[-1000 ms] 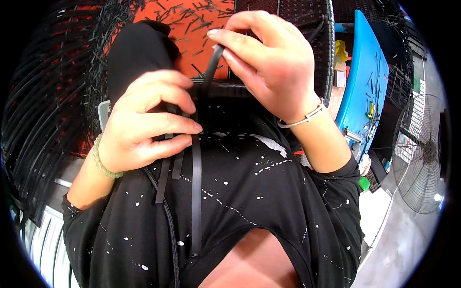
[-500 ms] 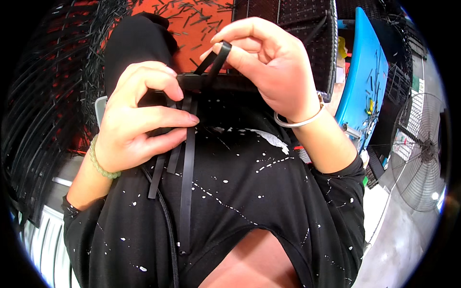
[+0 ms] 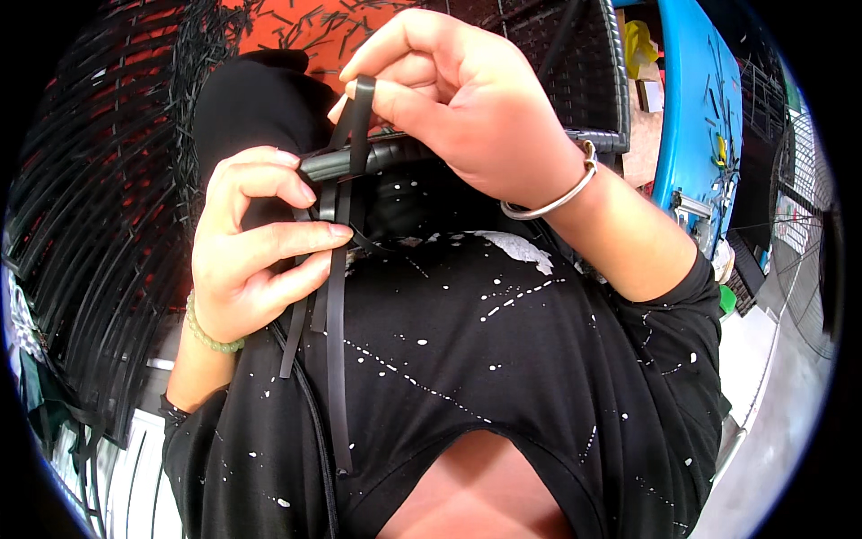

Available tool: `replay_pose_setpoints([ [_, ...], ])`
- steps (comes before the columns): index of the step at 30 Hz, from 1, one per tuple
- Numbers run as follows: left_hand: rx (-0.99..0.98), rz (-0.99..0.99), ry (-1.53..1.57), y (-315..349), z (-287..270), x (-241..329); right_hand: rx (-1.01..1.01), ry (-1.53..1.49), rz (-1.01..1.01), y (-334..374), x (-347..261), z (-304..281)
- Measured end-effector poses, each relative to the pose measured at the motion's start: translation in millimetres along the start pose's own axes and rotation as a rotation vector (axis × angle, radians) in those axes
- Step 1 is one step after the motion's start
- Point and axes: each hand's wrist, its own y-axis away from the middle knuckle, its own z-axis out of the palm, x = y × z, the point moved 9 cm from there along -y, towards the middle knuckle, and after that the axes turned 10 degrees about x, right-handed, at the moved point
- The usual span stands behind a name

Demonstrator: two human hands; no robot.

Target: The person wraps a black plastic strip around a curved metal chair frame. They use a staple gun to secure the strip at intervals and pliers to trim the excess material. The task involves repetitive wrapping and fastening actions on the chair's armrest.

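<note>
My right hand (image 3: 458, 103) is raised over the wrapped black edge (image 3: 395, 157) of a woven piece, its thumb and fingers pinching a loop of flat black plastic strip (image 3: 360, 121). The strip runs down from that pinch to the edge. Lower and to the left, my left hand (image 3: 256, 229) is closed by the edge's left end, thumb and fingers pressed on the black strips there. One long strip end (image 3: 337, 368) hangs below it over my black, white-speckled shirt, with a shorter end (image 3: 292, 341) beside it. Fingers partly hide where the strips meet the edge.
Beyond my hands, cut strip scraps (image 3: 301, 31) lie on an orange-red surface. A black woven panel (image 3: 561, 81) stands at upper right, beside a blue board (image 3: 696, 99) with tools and scraps on it. Dense black strips (image 3: 99, 198) fill the left side. A fan (image 3: 804, 216) stands far right.
My right hand has moved left and slightly up with the strip loop, which now stands taller. The wrapped edge shows more clearly between my hands. My left hand keeps its hold; the whole view has shifted.
</note>
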Motion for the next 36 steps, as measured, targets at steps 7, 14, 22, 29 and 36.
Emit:
replay_pose_setpoints([
  [7, -0.01, -0.001, 0.016, -1, 3, -1, -0.015, -0.007, 0.04, 0, 9, -2],
  [14, -0.01, 0.005, 0.009, -1, 0, 0, -0.113, 0.074, 0.015, -1, 5, 8],
  [22, -0.011, 0.015, 0.015, -3, 2, 1, -0.177, 0.223, -0.151, -4, -11, 12],
  [29, -0.026, 0.019, 0.009, -4, 2, 1, -0.29, 0.468, -0.461, 1, -32, 28],
  [36, -0.177, -0.018, 0.115, -14, 0, 6, -0.274, 0.335, -0.206, -3, -8, 13],
])
